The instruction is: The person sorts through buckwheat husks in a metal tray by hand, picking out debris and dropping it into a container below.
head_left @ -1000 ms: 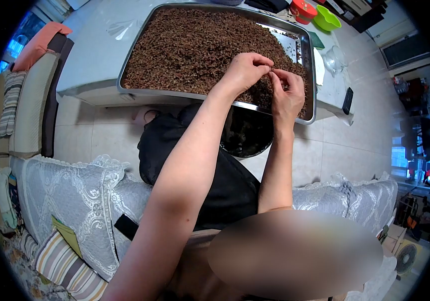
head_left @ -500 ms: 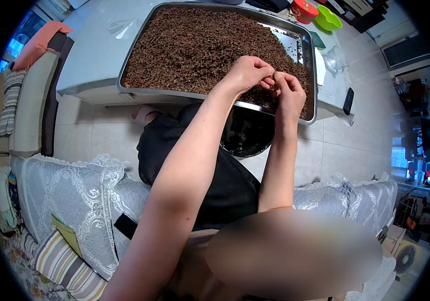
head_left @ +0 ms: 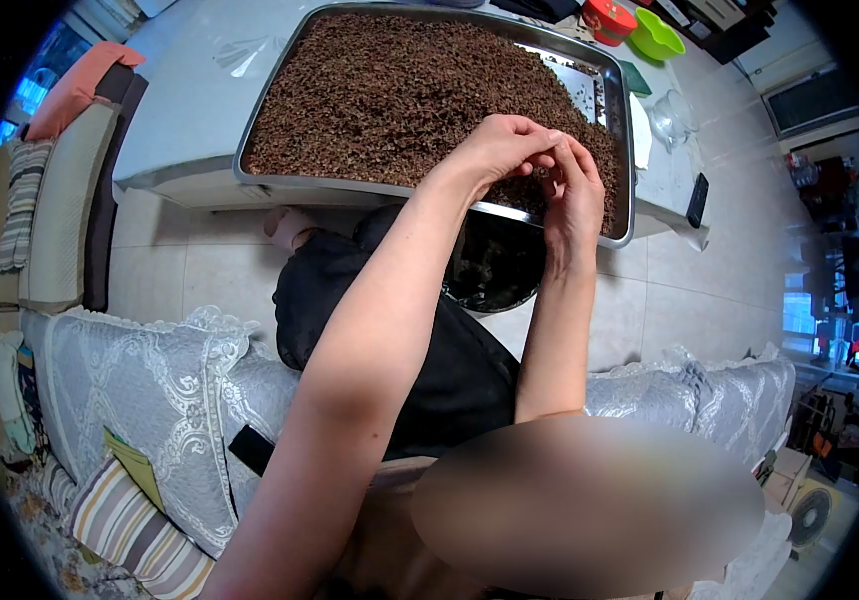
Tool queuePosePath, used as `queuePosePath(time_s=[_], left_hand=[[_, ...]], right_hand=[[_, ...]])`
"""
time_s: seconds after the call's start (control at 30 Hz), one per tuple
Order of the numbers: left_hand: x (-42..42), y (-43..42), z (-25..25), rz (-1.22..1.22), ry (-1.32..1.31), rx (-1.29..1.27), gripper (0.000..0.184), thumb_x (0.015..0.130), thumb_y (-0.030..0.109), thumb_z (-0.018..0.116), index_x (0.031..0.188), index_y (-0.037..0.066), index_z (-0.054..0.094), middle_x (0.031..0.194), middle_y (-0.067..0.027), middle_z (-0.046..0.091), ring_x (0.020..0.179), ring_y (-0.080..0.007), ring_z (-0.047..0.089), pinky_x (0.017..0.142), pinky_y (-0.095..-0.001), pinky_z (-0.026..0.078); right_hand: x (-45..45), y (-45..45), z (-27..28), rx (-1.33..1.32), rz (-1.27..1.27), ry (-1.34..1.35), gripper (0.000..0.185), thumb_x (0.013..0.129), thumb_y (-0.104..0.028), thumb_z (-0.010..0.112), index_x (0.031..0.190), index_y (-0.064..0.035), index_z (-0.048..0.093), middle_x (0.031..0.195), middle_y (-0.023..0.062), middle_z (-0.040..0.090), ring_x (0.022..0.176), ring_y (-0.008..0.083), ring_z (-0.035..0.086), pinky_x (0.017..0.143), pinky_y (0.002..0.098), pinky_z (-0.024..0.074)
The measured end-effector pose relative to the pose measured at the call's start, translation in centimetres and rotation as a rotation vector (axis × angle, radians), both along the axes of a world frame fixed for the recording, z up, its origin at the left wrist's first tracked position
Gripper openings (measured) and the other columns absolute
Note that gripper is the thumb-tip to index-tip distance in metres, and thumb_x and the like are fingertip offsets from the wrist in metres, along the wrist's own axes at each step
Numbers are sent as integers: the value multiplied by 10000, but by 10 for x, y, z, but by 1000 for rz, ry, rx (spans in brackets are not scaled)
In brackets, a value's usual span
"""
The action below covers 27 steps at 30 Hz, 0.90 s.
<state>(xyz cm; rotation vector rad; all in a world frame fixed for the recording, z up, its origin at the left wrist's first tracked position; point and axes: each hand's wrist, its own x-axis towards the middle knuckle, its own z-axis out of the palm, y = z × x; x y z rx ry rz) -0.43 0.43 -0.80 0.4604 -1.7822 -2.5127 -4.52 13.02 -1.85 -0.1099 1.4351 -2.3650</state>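
A large metal tray (head_left: 349, 184) on the table is heaped with small brown dried pieces (head_left: 399, 90). Over its right front part, my left hand (head_left: 502, 152) has its fingers pinched together. Its fingertips meet those of my right hand (head_left: 574, 195), which is pinched too. Whatever lies between the fingertips is too small to make out. Below the tray's front edge, between the forearms, a dark round container (head_left: 494, 265) shows in part.
Behind the tray's right side are a red container (head_left: 607, 22) and a green bowl (head_left: 656, 36). A clear glass bowl (head_left: 671, 120) and a black phone-like object (head_left: 696, 200) lie to the right. A lace-covered sofa (head_left: 139, 390) is in the foreground.
Both hands have shifted slightly, the left one a little to the right. Their fingertips are pressed closer together than before, and the right fingers point more upward.
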Motion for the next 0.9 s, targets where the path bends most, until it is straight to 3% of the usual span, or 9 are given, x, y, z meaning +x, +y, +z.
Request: queuePosePath(time_s=[0.13,0.33,0.53,0.67,0.77,0.9], left_hand=[[0,-1,0,19,-11,13,210,934,205,660,1004,8,642,806,-19,651,670,-49,575,575,-160,465],[5,-2,9,-62,17,-27,178,935,140,639,1036,-7,641,790,-10,636,666,-42,571,563,-149,471],[4,-5,10,-45,-71,26,225,970,177,577,1051,-25,635,829,-26,643,711,-55,595,616,-176,497],[4,-2,15,42,-23,272,339,1013,210,435,1120,-89,556,974,-134,630,856,-162,631,770,-273,552],[3,-8,10,121,91,555,415,1021,202,317,1202,-141,464,1114,-247,588,1010,-286,630,897,-368,558],[4,-10,12,132,151,712,476,982,147,240,1317,-178,334,1292,-351,470,1194,-415,538,1015,-441,506]], right_hand=[[-14,5,-16,-221,169,-74,178,931,-132,647,1059,-8,646,852,17,647,621,54,505,560,191,398],[-18,5,-13,-233,118,-142,195,940,-135,632,1069,11,630,843,33,625,680,102,545,611,204,442],[-21,14,-12,-253,82,-137,217,942,-138,632,1106,2,610,888,40,622,766,108,571,626,223,462],[-12,14,-1,-193,55,-44,199,943,-133,633,1092,-4,606,945,61,655,812,118,615,645,224,488],[-6,23,21,47,1,141,192,937,-133,645,1076,-8,604,972,86,678,816,125,642,664,227,508],[-1,47,48,349,297,433,145,924,-74,625,1036,18,631,891,76,674,784,112,621,660,237,492]])
